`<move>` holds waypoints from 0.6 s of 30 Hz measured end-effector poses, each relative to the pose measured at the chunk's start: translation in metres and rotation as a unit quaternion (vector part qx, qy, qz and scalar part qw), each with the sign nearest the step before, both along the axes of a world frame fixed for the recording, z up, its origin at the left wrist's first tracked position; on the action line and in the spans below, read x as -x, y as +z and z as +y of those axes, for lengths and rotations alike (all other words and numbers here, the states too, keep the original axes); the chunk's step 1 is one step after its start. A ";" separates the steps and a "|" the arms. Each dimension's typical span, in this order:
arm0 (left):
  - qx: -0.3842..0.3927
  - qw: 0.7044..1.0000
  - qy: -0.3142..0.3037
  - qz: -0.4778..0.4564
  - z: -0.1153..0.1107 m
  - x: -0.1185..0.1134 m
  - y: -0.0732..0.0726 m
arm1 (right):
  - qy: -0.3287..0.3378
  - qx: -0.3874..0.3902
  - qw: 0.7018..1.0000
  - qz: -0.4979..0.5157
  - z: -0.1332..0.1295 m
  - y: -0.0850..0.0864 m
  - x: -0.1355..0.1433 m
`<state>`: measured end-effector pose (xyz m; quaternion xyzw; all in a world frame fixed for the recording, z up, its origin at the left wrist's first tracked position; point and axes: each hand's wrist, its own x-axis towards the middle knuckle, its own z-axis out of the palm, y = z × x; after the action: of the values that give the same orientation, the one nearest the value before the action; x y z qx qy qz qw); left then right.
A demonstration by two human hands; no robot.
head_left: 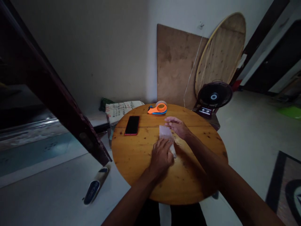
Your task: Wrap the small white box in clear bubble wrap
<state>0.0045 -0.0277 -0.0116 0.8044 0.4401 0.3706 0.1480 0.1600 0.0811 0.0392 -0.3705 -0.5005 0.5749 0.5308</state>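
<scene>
A strip of clear, whitish bubble wrap (166,131) lies on the round wooden table (131,153). On its lower part rests my left hand (161,154), pressing down with the fingers laid over the wrap. My right hand (178,127) hovers by the wrap's upper right corner, its fingers stretched out and nothing visible in them. Whether the wrap encloses something under my left hand is hidden. Beyond my hands, an orange and blue tape dispenser (158,109) with a roll of tape sits near the far edge. To the left lies a phone (132,125) with a dark screen.
Behind the table, a brown board (178,59) and a round wooden tabletop (222,50) lean against the wall. A round black fan-like device (215,94) stands at the right. A printed sack or box (122,110) is behind left. A slipper (95,186) lies on the floor.
</scene>
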 end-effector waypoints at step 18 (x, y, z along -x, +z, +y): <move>0.011 0.999 -0.016 -0.034 -0.001 -0.001 0.005 | 0.010 0.087 0.958 -0.271 0.016 -0.022 -0.020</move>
<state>0.0051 -0.0290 -0.0071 0.7967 0.4257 0.3906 0.1775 0.1798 0.0974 0.0170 -0.5523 -0.5774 0.4996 0.3346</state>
